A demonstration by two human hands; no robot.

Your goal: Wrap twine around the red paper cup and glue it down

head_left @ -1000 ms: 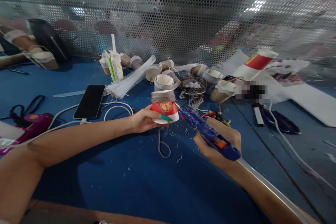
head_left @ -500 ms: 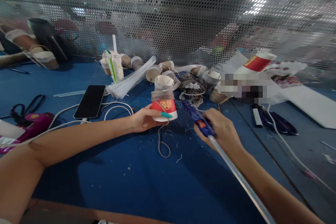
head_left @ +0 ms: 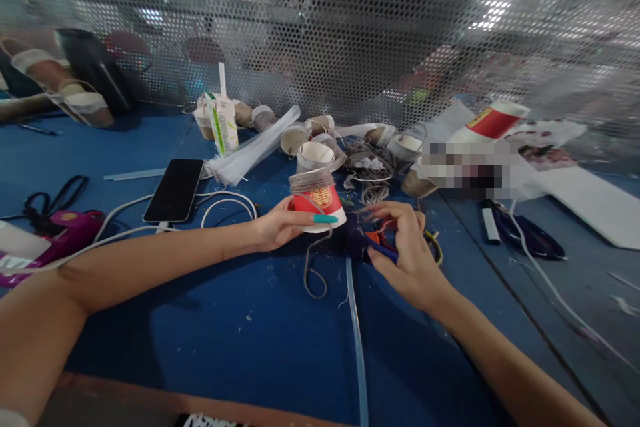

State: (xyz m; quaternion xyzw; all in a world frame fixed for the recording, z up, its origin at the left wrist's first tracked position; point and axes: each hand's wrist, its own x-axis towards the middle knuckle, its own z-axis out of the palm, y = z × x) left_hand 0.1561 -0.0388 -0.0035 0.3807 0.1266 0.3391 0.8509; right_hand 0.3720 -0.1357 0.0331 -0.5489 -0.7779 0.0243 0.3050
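At the frame's centre, the left hand (head_left: 279, 225) is clamped around a red-and-white cup (head_left: 320, 201) wound with string (head_left: 311, 181). Right of centre, the right hand (head_left: 406, 250) is at a blue glue gun (head_left: 357, 237); whether it grips, I cannot tell.

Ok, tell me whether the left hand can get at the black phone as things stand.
Probably not: the left hand grips the red cup. The black phone itself lies uncovered beyond the forearm, so only that grip seems in the way.
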